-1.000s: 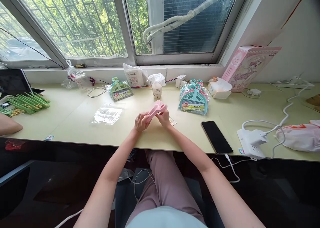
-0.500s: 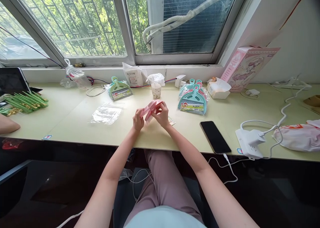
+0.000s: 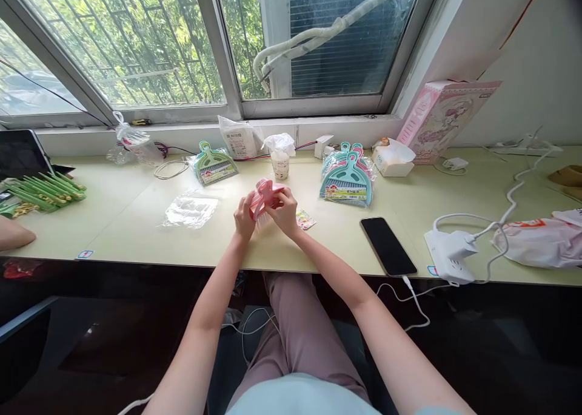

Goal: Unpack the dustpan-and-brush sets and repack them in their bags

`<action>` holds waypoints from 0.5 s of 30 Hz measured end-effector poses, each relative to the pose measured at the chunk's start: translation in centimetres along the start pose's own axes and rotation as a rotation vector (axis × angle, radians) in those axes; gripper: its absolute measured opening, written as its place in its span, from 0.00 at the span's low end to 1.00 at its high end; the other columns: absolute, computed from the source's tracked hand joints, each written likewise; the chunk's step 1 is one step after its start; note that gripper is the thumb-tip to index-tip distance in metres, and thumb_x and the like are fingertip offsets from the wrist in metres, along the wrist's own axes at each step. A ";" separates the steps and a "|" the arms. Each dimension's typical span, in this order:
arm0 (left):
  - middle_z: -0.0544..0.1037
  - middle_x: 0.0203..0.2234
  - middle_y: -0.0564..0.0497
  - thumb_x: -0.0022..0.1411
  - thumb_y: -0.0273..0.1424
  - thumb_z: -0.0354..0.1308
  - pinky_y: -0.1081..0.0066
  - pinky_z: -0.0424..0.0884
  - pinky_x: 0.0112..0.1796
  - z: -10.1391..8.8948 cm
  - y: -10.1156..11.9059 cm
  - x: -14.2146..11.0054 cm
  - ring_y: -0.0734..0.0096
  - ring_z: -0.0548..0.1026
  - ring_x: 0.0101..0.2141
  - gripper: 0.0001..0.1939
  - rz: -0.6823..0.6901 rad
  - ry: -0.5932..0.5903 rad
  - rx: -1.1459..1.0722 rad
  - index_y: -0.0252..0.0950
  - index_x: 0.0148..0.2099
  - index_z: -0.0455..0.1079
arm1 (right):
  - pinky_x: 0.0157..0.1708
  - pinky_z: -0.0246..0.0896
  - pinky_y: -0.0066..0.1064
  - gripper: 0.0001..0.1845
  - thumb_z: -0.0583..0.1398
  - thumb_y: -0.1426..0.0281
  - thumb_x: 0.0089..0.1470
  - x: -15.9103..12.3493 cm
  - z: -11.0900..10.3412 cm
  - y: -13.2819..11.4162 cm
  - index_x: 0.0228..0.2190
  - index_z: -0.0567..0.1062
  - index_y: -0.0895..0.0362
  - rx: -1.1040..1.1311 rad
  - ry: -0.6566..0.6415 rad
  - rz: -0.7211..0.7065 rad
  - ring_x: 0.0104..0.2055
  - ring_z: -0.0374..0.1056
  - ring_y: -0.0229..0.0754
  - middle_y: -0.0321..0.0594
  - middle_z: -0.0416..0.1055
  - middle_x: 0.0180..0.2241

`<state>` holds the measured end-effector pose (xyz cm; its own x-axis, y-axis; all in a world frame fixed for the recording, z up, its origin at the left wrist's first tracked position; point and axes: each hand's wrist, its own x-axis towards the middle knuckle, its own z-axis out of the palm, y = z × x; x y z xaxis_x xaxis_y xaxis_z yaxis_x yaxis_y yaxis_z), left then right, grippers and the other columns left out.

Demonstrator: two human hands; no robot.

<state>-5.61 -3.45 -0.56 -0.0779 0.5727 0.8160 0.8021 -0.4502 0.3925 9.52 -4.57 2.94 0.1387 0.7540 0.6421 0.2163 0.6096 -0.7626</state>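
Note:
Above the table in front of me I hold a small pink dustpan and brush (image 3: 265,190) with both hands. My left hand (image 3: 244,221) is closed round its left side. On the right, my right hand (image 3: 285,213) pinches it near the middle. Pale bristles hang below, partly hidden by my fingers. A small printed card (image 3: 305,219) lies just right of my right hand. Left of my hands rests a flat clear plastic bag (image 3: 191,211). Bagged teal and pink dustpan sets (image 3: 346,181) are stacked to the right, and a bagged green set (image 3: 214,165) lies back left.
Behind my hands stands a cup (image 3: 280,165) with tissue on top. A phone (image 3: 388,246) and a white power strip (image 3: 448,257) with cables lie on the right, near a tissue box (image 3: 393,161). Green sticks (image 3: 45,190) and another person's arm (image 3: 13,234) are at far left.
The pink dustpan and brush has been turned in my hands, so its handle end now faces up and toward me. More of the printed card shows. The view has shifted slightly.

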 end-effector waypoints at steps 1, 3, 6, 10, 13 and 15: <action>0.79 0.38 0.42 0.65 0.44 0.54 0.72 0.70 0.30 -0.1 -0.1 0.1 0.66 0.78 0.32 0.22 -0.011 -0.011 0.010 0.37 0.56 0.69 | 0.32 0.68 0.32 0.06 0.63 0.71 0.45 -0.1 0.0 0.0 0.28 0.70 0.54 -0.009 0.004 0.000 0.33 0.66 0.40 0.38 0.66 0.34; 0.78 0.37 0.42 0.64 0.42 0.56 0.72 0.68 0.28 -0.2 -0.3 0.4 0.67 0.77 0.30 0.22 -0.026 -0.032 0.028 0.36 0.55 0.70 | 0.32 0.67 0.32 0.05 0.62 0.71 0.46 -0.1 0.0 0.0 0.28 0.70 0.54 -0.020 0.009 0.002 0.35 0.66 0.41 0.38 0.67 0.33; 0.79 0.35 0.43 0.63 0.39 0.56 0.72 0.66 0.26 -0.1 -0.4 0.8 0.68 0.75 0.27 0.20 -0.026 -0.036 0.035 0.36 0.55 0.72 | 0.32 0.67 0.31 0.05 0.62 0.70 0.47 0.0 0.1 0.0 0.28 0.70 0.54 -0.020 -0.003 0.026 0.37 0.66 0.41 0.39 0.67 0.34; 0.78 0.33 0.45 0.59 0.36 0.59 0.73 0.65 0.26 0.3 0.2 1.4 0.69 0.74 0.25 0.20 -0.059 -0.038 -0.030 0.36 0.52 0.73 | 0.31 0.68 0.30 0.05 0.62 0.70 0.48 0.4 0.1 -0.3 0.29 0.70 0.54 -0.013 -0.011 0.081 0.36 0.66 0.39 0.39 0.67 0.35; 0.78 0.34 0.44 0.58 0.34 0.58 0.71 0.70 0.31 -0.6 0.3 2.8 0.64 0.76 0.31 0.20 -0.207 -0.032 -0.063 0.36 0.53 0.73 | 0.30 0.68 0.30 0.05 0.62 0.72 0.46 -0.4 -0.4 -0.7 0.27 0.69 0.54 -0.006 -0.037 0.077 0.30 0.64 0.36 0.37 0.65 0.34; 0.79 0.36 0.42 0.61 0.33 0.53 0.67 0.73 0.36 -2.4 -0.4 4.4 0.59 0.78 0.37 0.21 -0.369 0.027 -0.064 0.35 0.56 0.70 | 0.29 0.68 0.30 0.07 0.63 0.72 0.45 -1.3 -0.8 -1.1 0.25 0.68 0.54 0.005 -0.130 0.019 0.26 0.62 0.34 0.35 0.65 0.32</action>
<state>-7.68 -2.41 3.87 -0.3713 0.6867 0.6250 0.6782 -0.2592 0.6876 9.92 -6.39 3.04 0.0163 0.7909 0.6118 0.2102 0.5955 -0.7754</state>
